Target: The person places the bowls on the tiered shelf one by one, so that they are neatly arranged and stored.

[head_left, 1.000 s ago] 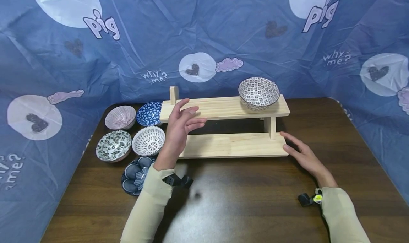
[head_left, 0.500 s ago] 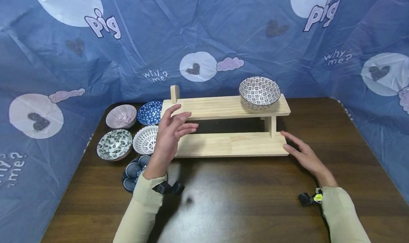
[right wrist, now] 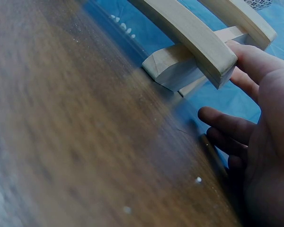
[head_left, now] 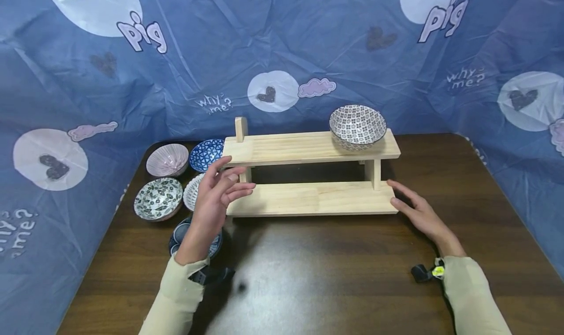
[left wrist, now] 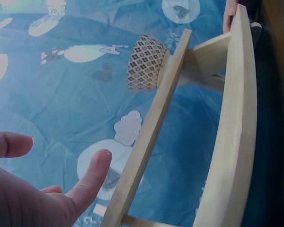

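Note:
A two-tier wooden shelf (head_left: 299,198) stands across the middle of the table. On the right part of its upper board sits a bowl (head_left: 358,125) with a dark lattice pattern, also visible in the left wrist view. My left hand (head_left: 212,210) is held in the air by the shelf's left end, fingers spread and holding nothing. It partly covers a white slotted-pattern bowl (head_left: 189,194) and a dark blue petal-patterned dish (head_left: 216,246). My right hand (head_left: 420,217) touches the right end of the lower board with its thumb and index finger extended; its other fingers (right wrist: 225,125) hang loose.
Left of the shelf are a pink streaked bowl (head_left: 167,160), a blue triangle-patterned bowl (head_left: 205,155) and a leaf-patterned bowl (head_left: 157,199), grouped closely. A blue printed cloth (head_left: 291,41) hangs behind the dark wooden table (head_left: 317,271).
My left hand has moved left and toward me, away from the upper board, uncovering the shelf's left post and coming over the white bowl. The right hand stays put.

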`<state>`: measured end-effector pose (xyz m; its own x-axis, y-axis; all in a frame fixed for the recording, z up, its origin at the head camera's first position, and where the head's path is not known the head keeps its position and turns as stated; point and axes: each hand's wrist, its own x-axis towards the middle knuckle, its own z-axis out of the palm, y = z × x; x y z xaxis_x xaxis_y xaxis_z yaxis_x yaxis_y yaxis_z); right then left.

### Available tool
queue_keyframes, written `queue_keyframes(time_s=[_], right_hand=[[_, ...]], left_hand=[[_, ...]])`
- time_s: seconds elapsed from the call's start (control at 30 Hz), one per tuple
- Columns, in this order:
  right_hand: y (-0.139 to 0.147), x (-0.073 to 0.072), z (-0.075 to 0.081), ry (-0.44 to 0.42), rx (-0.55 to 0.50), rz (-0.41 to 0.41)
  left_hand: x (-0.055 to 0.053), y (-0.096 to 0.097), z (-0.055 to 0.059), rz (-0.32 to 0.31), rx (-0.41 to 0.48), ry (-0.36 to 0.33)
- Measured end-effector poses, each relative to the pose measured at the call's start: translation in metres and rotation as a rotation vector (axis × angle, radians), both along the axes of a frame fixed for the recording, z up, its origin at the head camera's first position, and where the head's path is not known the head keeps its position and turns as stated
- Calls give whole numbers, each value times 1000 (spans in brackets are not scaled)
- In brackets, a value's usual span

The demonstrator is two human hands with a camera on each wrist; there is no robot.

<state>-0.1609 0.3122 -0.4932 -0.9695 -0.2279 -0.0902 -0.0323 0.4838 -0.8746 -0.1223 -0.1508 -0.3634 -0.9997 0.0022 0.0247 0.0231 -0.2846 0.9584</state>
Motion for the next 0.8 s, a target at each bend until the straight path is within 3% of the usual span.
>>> queue_keyframes(time_s=[0.23,0.8], right_hand=[[1,1,-1,-16,-5,3],[0,1,-2,7,5,-1]], left_hand=[[14,-19,-3,30,-52,-29],[45,-53,-12,61,3,57]])
